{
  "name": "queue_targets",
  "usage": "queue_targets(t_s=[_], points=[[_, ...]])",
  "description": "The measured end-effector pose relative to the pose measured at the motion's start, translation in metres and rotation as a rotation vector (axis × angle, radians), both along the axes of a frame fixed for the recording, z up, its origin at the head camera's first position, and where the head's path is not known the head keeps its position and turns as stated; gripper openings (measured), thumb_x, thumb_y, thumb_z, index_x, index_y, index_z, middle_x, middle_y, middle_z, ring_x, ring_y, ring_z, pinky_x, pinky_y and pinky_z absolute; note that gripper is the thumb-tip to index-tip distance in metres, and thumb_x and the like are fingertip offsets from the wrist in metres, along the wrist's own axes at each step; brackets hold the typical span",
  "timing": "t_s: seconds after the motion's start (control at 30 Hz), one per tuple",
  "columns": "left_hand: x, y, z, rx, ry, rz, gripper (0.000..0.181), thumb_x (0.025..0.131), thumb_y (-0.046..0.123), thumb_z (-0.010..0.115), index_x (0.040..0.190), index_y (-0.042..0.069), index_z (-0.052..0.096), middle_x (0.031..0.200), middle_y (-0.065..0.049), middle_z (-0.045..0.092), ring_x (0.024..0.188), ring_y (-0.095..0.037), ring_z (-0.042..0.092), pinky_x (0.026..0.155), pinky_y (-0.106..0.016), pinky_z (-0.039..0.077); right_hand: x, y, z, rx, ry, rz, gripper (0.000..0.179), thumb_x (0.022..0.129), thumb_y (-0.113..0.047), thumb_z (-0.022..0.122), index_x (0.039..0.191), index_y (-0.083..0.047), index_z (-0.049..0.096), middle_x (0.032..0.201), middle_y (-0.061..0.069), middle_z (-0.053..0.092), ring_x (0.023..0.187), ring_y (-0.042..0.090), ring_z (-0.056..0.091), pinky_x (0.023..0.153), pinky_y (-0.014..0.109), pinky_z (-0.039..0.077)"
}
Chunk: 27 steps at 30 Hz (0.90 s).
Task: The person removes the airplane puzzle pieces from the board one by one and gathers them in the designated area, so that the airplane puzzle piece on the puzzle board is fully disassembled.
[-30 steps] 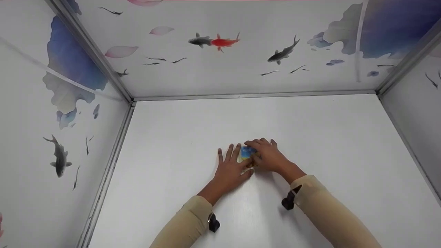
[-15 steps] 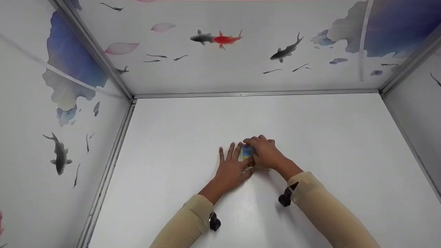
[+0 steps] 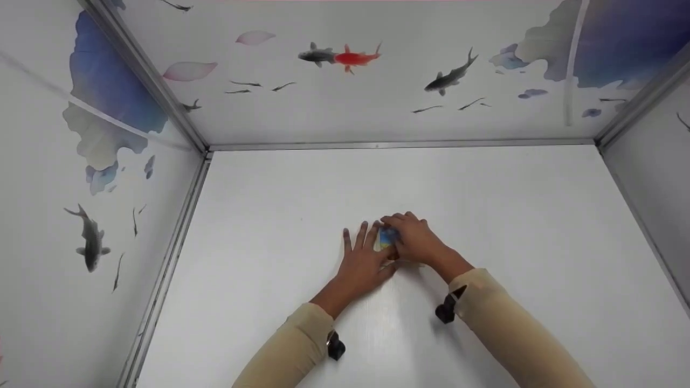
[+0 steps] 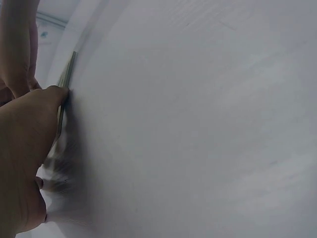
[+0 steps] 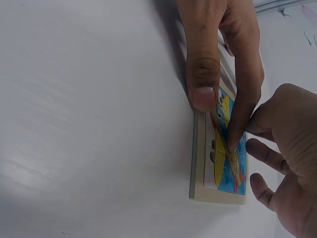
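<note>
A small jigsaw puzzle (image 3: pixel 387 237), with blue and yellow pieces in a pale wooden frame (image 5: pixel 200 191), lies on the white table under both hands. My left hand (image 3: pixel 360 267) lies at its left side with the fingers spread, its thumb over the near edge of the board. From the right, my right hand (image 3: pixel 420 242) holds the puzzle, covering much of it. In the right wrist view, the right thumb (image 5: pixel 203 94) sits at the frame's near edge while the bent index finger presses on the pieces. The left wrist view shows the board edge-on (image 4: pixel 69 72) beyond the left thumb.
The white tabletop (image 3: pixel 280 215) spreads around the hands. Metal rails (image 3: pixel 372 145) edge it at the back and sides, below printed walls (image 3: pixel 334 108) with fish and petals. Black wrist cameras (image 3: pixel 446 310) hang under both sleeves.
My right hand has shifted slightly up and left, covering more of the picture. A pale edge of the board now shows below the right palm. The left hand stays nearly still.
</note>
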<state>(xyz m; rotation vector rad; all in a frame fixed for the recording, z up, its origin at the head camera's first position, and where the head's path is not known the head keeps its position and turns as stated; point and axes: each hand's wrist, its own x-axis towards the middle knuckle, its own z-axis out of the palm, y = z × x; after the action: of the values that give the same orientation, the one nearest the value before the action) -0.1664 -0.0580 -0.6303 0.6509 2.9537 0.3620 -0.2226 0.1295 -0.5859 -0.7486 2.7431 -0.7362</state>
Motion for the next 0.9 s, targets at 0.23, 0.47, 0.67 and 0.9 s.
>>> queue_targets(t_s=[0.23, 0.47, 0.67, 0.9], points=[[0.0017, 0.0006, 0.004, -0.008, -0.005, -0.001, 0.056, 0.112, 0.067, 0.046, 0.164, 0.047, 0.051, 0.183, -0.015, 0.027, 0.171, -0.044, 0.02, 0.129, -0.081, 0.018, -0.0043, 0.0013, -0.0057, -0.079, -0.05, 0.011, 0.054, 0.1, 0.001, 0.073, 0.153, -0.008, 0.063, 0.138, 0.015, 0.069, 0.131, 0.041, 0.064, 0.113, 0.063, 0.053], [0.0013, 0.0008, 0.003, -0.01, -0.006, 0.006, 0.054, 0.112, 0.066, 0.046, 0.162, 0.047, 0.053, 0.183, -0.015, 0.027, 0.171, -0.045, 0.02, 0.129, -0.081, 0.018, -0.0065, 0.0013, -0.007, -0.105, -0.037, 0.019, 0.055, 0.098, 0.005, 0.073, 0.151, -0.01, 0.065, 0.139, 0.016, 0.065, 0.13, 0.04, 0.061, 0.112, 0.06, 0.054], [0.0025, 0.0012, 0.0015, 0.003, -0.019, 0.002, 0.054, 0.113, 0.065, 0.045, 0.163, 0.047, 0.052, 0.184, -0.015, 0.026, 0.172, -0.045, 0.018, 0.129, -0.081, 0.016, -0.0051, 0.0, -0.0081, -0.083, -0.008, 0.043, 0.054, 0.096, 0.002, 0.078, 0.148, -0.008, 0.068, 0.139, 0.016, 0.063, 0.131, 0.039, 0.058, 0.114, 0.06, 0.053], [0.0023, -0.0004, 0.0034, 0.009, -0.004, -0.001, 0.055, 0.113, 0.064, 0.048, 0.165, 0.05, 0.048, 0.182, -0.017, 0.029, 0.172, -0.045, 0.019, 0.129, -0.081, 0.017, -0.0083, -0.0005, -0.0056, -0.074, 0.001, 0.081, 0.06, 0.09, -0.003, 0.089, 0.147, -0.01, 0.071, 0.137, 0.015, 0.063, 0.13, 0.039, 0.057, 0.116, 0.065, 0.05]])
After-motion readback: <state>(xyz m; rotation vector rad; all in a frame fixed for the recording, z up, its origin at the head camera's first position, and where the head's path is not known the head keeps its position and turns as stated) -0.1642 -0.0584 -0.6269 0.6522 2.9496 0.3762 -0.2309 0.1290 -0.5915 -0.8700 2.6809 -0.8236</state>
